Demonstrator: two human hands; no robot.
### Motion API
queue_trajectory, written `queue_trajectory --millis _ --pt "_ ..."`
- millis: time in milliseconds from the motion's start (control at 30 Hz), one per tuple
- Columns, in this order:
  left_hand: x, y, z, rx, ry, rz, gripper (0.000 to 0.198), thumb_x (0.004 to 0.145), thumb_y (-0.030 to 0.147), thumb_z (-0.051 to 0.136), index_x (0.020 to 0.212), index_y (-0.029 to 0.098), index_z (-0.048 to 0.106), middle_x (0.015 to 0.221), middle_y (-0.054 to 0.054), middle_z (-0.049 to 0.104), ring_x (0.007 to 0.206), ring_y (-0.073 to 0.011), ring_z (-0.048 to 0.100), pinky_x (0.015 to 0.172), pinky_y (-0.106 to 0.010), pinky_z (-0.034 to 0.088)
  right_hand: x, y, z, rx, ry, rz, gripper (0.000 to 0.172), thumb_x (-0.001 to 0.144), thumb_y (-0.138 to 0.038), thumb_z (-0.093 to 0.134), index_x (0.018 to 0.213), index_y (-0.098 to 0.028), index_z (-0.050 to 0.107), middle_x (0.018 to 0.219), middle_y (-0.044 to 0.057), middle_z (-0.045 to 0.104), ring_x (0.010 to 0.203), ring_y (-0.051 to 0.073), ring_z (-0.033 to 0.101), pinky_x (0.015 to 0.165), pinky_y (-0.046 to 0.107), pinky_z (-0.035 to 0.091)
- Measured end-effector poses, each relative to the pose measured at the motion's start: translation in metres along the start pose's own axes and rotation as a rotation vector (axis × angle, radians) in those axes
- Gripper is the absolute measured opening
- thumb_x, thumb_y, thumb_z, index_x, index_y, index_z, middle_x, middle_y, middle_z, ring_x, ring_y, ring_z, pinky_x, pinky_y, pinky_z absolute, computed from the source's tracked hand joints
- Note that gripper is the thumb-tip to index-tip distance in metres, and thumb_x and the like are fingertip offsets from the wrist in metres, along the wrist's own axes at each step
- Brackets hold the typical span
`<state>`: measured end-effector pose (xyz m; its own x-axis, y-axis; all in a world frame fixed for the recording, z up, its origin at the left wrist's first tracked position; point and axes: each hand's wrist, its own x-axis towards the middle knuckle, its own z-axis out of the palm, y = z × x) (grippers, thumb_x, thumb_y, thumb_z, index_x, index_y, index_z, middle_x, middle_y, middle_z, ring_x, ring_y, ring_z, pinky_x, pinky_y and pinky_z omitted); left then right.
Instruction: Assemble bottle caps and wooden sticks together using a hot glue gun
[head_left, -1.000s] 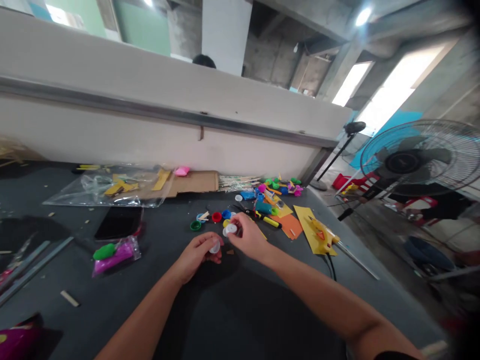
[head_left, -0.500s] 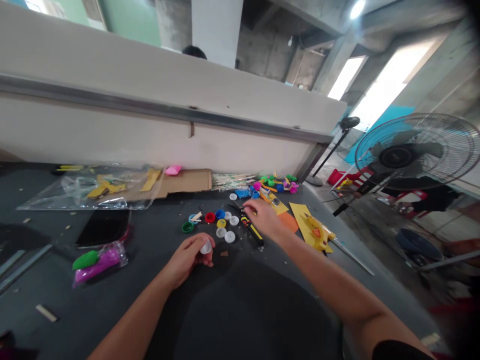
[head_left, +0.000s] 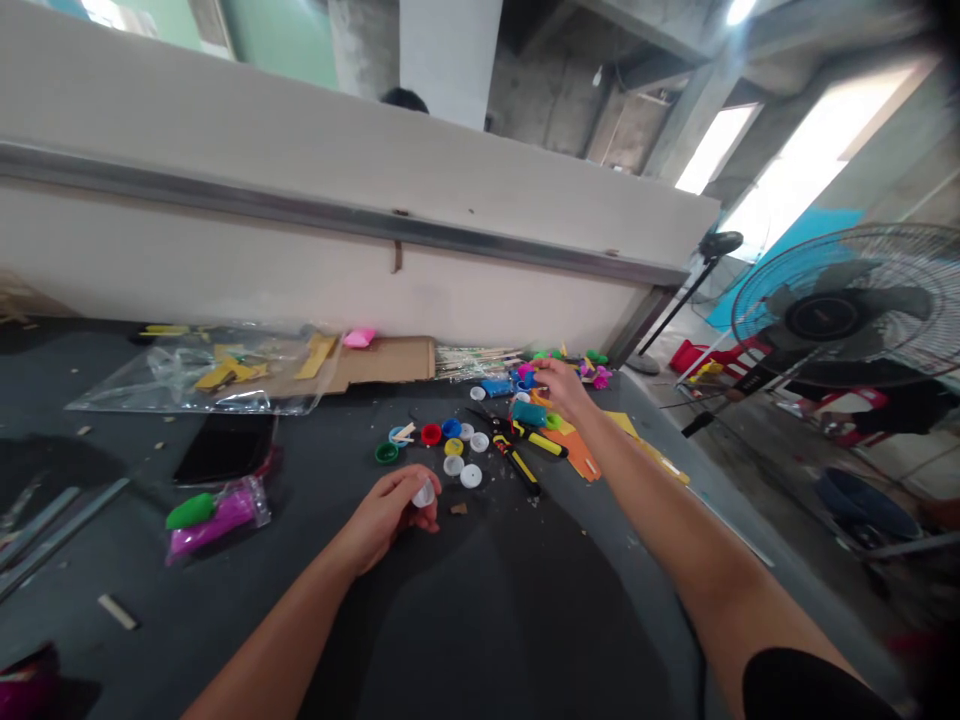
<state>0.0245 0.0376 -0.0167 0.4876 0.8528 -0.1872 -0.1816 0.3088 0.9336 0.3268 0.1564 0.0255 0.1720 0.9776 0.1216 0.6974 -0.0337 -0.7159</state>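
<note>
My left hand [head_left: 394, 510] is closed round a white bottle cap [head_left: 424, 493], its hollow side in view, just above the dark table. My right hand [head_left: 564, 388] reaches to the back right with its fingers extended over small colourful pieces. Nearest its fingertips are a blue cap [head_left: 525, 382] and a magenta piece [head_left: 601, 378]. In front of my left hand lie several loose caps, among them a red cap [head_left: 431, 434], a yellow cap [head_left: 454, 448], a green cap [head_left: 386, 453] and a white cap [head_left: 471, 476]. Yellow-and-black pliers [head_left: 521, 468] lie beside them.
A clear plastic bag [head_left: 112, 385] and cardboard [head_left: 390, 362] lie along the partition [head_left: 300, 270]. At left are a phone [head_left: 225, 450] and a packet of purple clay [head_left: 217, 520]. Orange paper [head_left: 574, 452] lies under my right forearm. A standing fan [head_left: 829, 318] is at right.
My right hand has moved from above the pliers away to the back right, over the colourful pieces. My left hand still holds the white cap. The view has shifted slightly.
</note>
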Motion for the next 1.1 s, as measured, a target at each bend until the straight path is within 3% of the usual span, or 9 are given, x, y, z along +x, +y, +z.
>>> queue_trajectory --millis 67,200,333,467,633,800,933,1100 --pt "0.001 -0.001 0.0 -0.004 -0.006 0.0 0.029 0.084 0.041 0.048 0.08 0.014 0.058 0.06 0.0 0.057 0.053 -0.0108 0.054 0.053 -0.022 0.045 -0.01 -0.008 -0.008 0.206 -0.103 -0.017 0.035 0.082 -0.022 0.042 0.114 -0.014 0.053 0.095 0.007 0.064 0.076 0.014 0.061 0.067 0.027 0.049" --pt "0.001 0.0 0.001 -0.008 -0.003 0.004 0.028 0.083 0.04 0.049 0.078 0.014 0.058 0.059 -0.001 0.057 0.052 -0.0106 0.053 0.054 -0.024 0.047 -0.041 -0.028 -0.007 0.847 -0.355 0.044 0.031 0.076 -0.02 0.055 0.107 -0.018 0.06 0.089 0.004 0.064 0.067 0.011 0.057 0.069 0.028 0.05" --pt "0.0 0.001 0.004 -0.071 0.051 0.005 0.02 0.08 0.033 0.05 0.076 0.015 0.056 0.059 -0.001 0.057 0.051 -0.0114 0.052 0.054 -0.027 0.05 -0.082 -0.055 0.018 1.037 -0.435 0.063 0.031 0.068 -0.017 0.066 0.099 -0.02 0.066 0.083 0.001 0.062 0.065 0.008 0.054 0.064 0.023 0.047" --pt "-0.001 0.002 0.007 -0.131 0.102 0.016 0.013 0.075 0.029 0.051 0.072 0.016 0.053 0.059 0.0 0.055 0.047 -0.0112 0.048 0.037 -0.021 0.041 -0.117 -0.079 0.057 0.987 -0.464 -0.034 0.034 0.067 -0.017 0.068 0.101 -0.021 0.066 0.075 -0.001 0.06 0.061 0.008 0.052 0.056 0.02 0.043" --pt "-0.002 -0.002 0.007 -0.143 0.176 0.022 0.042 0.078 0.055 0.046 0.071 0.015 0.054 0.054 0.001 0.051 0.039 -0.0099 0.044 0.031 -0.021 0.035 -0.132 -0.096 0.091 0.944 -0.51 -0.073 0.035 0.067 -0.018 0.068 0.101 -0.021 0.062 0.071 -0.003 0.061 0.061 0.009 0.054 0.052 0.019 0.04" --pt "-0.001 -0.002 0.008 -0.11 0.181 -0.003 0.049 0.078 0.06 0.043 0.064 0.015 0.052 0.046 0.001 0.049 0.035 -0.0087 0.041 0.03 -0.02 0.029 -0.131 -0.099 0.095 0.823 -0.383 -0.107 0.023 0.071 -0.019 0.064 0.093 -0.02 0.062 0.066 -0.003 0.061 0.061 0.01 0.056 0.057 0.022 0.042" --pt "0.0 -0.001 0.009 -0.126 0.174 -0.029 0.053 0.08 0.062 0.037 0.063 0.015 0.052 0.046 0.001 0.049 0.034 -0.009 0.042 0.032 -0.02 0.029 -0.134 -0.093 0.093 0.619 -0.298 -0.213 0.012 0.076 -0.022 0.059 0.085 -0.019 0.065 0.072 -0.001 0.062 0.062 0.011 0.055 0.056 0.022 0.042" --pt "0.001 -0.002 0.008 -0.12 0.221 -0.04 0.056 0.079 0.064 0.036 0.056 0.015 0.05 0.044 0.0 0.05 0.034 -0.0097 0.044 0.032 -0.021 0.03 -0.141 -0.091 0.095 0.408 -0.248 -0.39 0.011 0.07 -0.022 0.066 0.08 -0.019 0.064 0.078 0.0 0.062 0.066 0.011 0.054 0.06 0.023 0.043"
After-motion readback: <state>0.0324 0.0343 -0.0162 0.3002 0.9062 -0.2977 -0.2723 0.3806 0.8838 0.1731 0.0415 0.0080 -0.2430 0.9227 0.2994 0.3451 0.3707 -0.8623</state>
